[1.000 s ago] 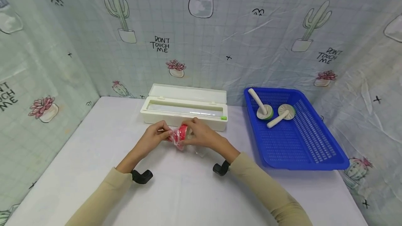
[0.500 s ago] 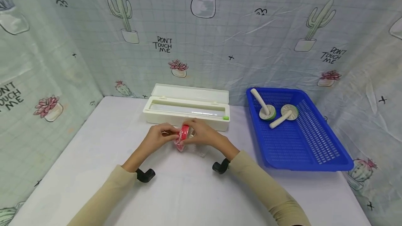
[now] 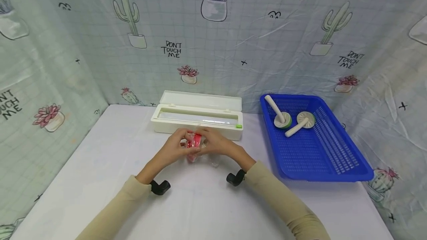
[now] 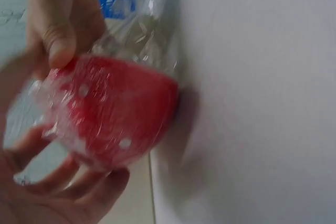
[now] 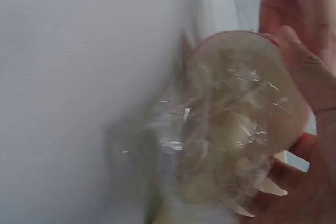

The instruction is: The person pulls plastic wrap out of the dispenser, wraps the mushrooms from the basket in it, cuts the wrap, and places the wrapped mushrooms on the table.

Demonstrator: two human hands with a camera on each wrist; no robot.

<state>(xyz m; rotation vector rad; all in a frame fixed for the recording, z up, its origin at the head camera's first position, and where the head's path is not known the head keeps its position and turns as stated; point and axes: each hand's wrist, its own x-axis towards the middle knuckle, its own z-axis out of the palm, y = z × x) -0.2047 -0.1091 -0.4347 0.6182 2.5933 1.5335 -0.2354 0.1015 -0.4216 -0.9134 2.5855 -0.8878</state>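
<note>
The left hand (image 3: pixel 173 149) has just closed in: a moment ago its fingertips pinched film at the nine o'clock side of the red toy mushroom (image 4: pixel 121 111), and now its thumb and fingers curl round the cap. The right hand (image 3: pixel 215 143) has barely moved and grips the mushroom from three o'clock, the fingertips of both hands almost meeting. The hands now appear to share the hold, which probably lets the clear film (image 5: pixel 231 124) be pressed close over the white-dotted cap. Film lies wrinkled over the cap and the pale underside, and a loose tail trails towards five o'clock. The stem cannot be made out clearly. The mushroom is near the middle of the desk (image 3: pixel 200 203), held by both hands; one edge seems close to the surface, but contact is unclear.

Just beyond, at twelve o'clock, stands a white film box (image 3: pixel 197 127) with its lid (image 3: pixel 200 100) tilted back and a green tab (image 3: pixel 238 126) at its three o'clock end. At three o'clock on the desk sits a blue basket (image 3: pixel 311 158); two green-capped mushrooms (image 3: pixel 305 120) lie towards its ten and eleven o'clock. A white cloth covers the desk, and a pale curtain (image 3: pixel 233 73) printed with potted cacti hangs behind and along both sides.
</note>
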